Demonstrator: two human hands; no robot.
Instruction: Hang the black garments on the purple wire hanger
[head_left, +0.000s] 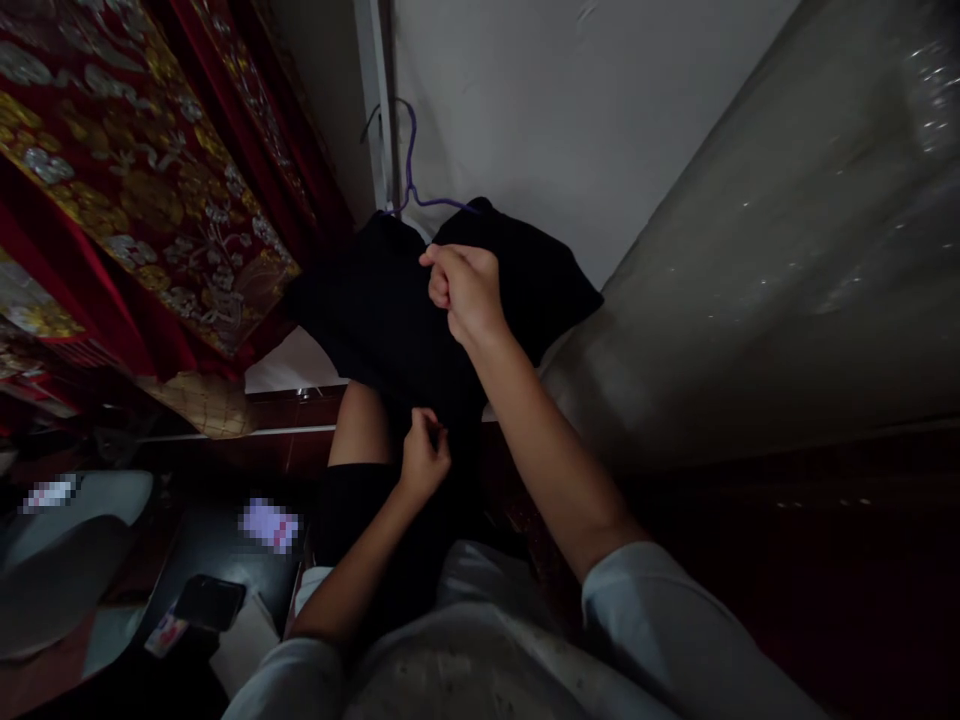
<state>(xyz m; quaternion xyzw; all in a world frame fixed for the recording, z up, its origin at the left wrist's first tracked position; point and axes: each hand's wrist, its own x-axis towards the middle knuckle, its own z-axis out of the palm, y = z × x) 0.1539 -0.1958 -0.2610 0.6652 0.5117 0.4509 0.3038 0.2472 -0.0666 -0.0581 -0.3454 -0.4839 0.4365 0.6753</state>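
Observation:
A black short-sleeved garment (390,310) hangs in front of me on a purple hanger (411,160), which is hooked at the top beside a pale upright edge. My right hand (466,288) is raised over the garment near its neckline, fingers closed in a pinch. Whatever those fingertips may hold is too small to make out. Lower down, my left hand (426,452) is closed with curled fingers at the garment's lower front, apparently gripping the dark cloth. Dim light hides the exact hold.
Red embroidered cloths (187,190) hang at the left. A pale wall (540,120) stands behind, and a large plastic-covered surface (750,260) slants along the right. Lower left are a grey chair (75,570) and a dark surface with a black phone-like object (211,602).

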